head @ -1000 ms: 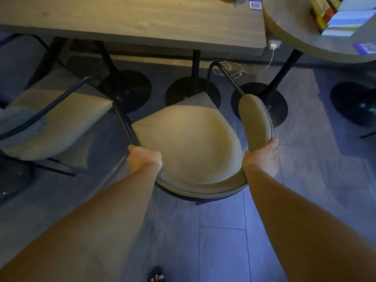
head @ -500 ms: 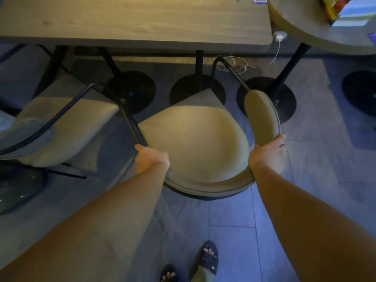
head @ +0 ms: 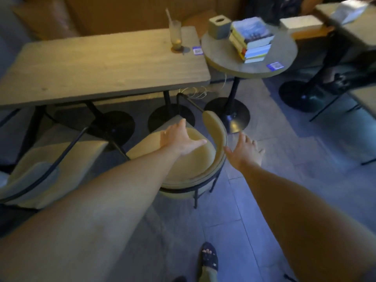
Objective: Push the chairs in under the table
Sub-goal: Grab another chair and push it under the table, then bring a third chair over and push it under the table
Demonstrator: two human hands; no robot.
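Head view: both hands spread wide, holding nothing, over the round chair [head: 189,159]
Risk: chair's front sits only partly under the bench [head: 105,66]; a push from here could drive its metal arm frame into the bench legs and rock the drink glass [head: 176,35]. Left hand [head: 179,139] hovers over the seat; right hand [head: 245,151] lies just beside the curved backrest, apart from it
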